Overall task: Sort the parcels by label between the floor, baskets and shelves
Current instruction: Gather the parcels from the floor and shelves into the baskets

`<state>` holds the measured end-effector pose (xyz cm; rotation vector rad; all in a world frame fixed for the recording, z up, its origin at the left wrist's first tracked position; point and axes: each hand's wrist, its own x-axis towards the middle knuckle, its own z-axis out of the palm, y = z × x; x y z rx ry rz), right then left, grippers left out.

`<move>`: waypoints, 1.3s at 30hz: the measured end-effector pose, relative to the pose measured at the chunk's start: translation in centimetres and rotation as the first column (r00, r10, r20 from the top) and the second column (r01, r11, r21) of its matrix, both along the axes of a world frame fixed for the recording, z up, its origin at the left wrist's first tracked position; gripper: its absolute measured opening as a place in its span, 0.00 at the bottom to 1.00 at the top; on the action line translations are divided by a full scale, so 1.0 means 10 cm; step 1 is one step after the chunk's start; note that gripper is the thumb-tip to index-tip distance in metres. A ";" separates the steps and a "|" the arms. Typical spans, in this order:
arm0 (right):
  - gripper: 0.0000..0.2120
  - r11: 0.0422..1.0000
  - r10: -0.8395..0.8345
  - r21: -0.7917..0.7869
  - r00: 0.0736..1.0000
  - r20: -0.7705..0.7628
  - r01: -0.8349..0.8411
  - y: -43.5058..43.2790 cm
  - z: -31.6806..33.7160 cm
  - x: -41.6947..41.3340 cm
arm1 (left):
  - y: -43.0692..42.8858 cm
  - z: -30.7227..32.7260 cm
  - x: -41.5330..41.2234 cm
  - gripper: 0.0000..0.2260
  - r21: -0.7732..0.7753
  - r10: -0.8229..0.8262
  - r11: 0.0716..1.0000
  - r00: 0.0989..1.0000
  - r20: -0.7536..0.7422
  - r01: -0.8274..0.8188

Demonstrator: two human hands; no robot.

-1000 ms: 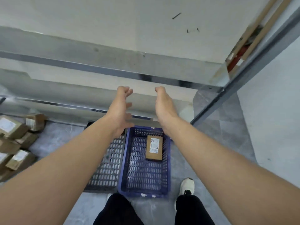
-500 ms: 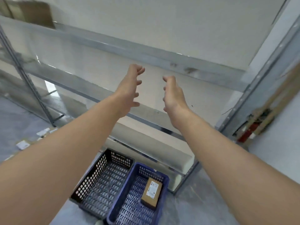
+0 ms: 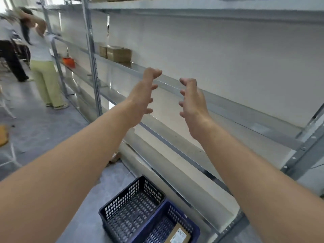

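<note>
Hovering mid-frame before the metal shelves [image 3: 228, 106]: left hand [image 3: 143, 97] and right hand [image 3: 192, 104], palms facing, fingers loosely spread, grasping nothing. Bottom centre, on the floor [image 3: 52, 130]: black basket [image 3: 131, 204]; beside it, blue basket [image 3: 195, 227] containing one labelled parcel [image 3: 178, 235].

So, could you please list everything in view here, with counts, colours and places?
rack: one, grey metal with white boards, along the right.
boxes: at least two, brown, middle shelf, far back.
orange thing: one, shelf further left, blurred.
black basket: one, floor beside the rack.
blue basket: one, against the black basket's right side.
parcel: one, brown with white label, in the blue basket.
people: two, far left.
left grip: one, bare, open, raised towards the shelves.
right grip: one, bare, open, beside it.
</note>
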<state>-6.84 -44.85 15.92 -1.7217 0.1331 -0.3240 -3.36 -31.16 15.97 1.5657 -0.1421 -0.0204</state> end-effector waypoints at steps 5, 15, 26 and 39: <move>0.13 0.996 0.084 0.015 0.996 -0.026 -0.083 0.70 -0.13 0.17 | 0.74 -0.20 0.04 0.27 0.001 0.059 0.998 0.998 -0.009 -0.059; 0.14 0.989 0.149 0.014 0.986 -0.079 -0.148 2.63 -0.48 0.76 | 2.72 -0.53 0.41 0.29 0.062 0.173 0.983 0.984 -0.040 -0.171; 0.14 0.989 0.150 0.019 0.973 -0.175 -0.149 4.05 -0.71 1.55 | 4.24 -0.84 1.15 0.30 0.121 0.213 0.974 0.959 -0.188 -0.192; 0.20 0.977 0.214 0.079 0.928 -0.306 -0.199 4.66 -1.62 3.60 | 4.80 -1.62 3.04 0.26 0.176 0.281 0.957 0.888 -0.364 -0.230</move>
